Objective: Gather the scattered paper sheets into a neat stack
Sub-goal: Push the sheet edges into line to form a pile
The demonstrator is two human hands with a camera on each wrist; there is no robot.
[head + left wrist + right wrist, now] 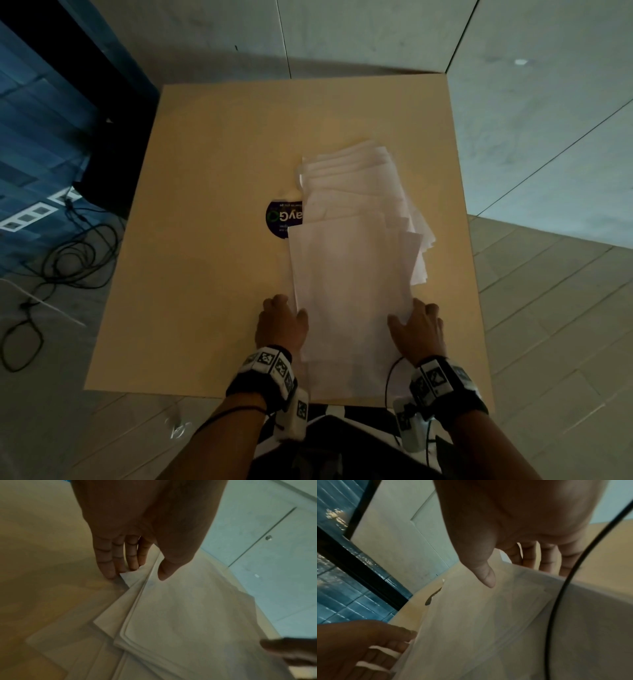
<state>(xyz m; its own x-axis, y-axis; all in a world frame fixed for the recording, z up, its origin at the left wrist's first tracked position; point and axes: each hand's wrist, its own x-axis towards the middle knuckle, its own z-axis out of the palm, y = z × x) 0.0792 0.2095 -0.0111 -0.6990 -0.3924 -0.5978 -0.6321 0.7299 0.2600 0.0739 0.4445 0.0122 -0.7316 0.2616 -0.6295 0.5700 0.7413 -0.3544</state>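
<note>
Several white paper sheets (349,274) lie fanned in a long overlapping pile on the tan table (205,240), running from the near edge toward the middle. My left hand (287,305) holds the pile's left edge, thumb on top, fingers down along the side. The left wrist view shows that hand (139,573) with the sheet edges (188,615) passing between thumb and fingers. My right hand (411,313) grips the right edge. In the right wrist view its thumb lies over the sheets (488,628) and its fingers (544,563) sit behind them.
A dark round sticker (282,217) is partly covered by the sheets. Black cables (51,257) lie on the floor left of the table, beside dark furniture (102,102). A thin black cable (556,601) hangs by my right wrist. Tiled floor surrounds the table.
</note>
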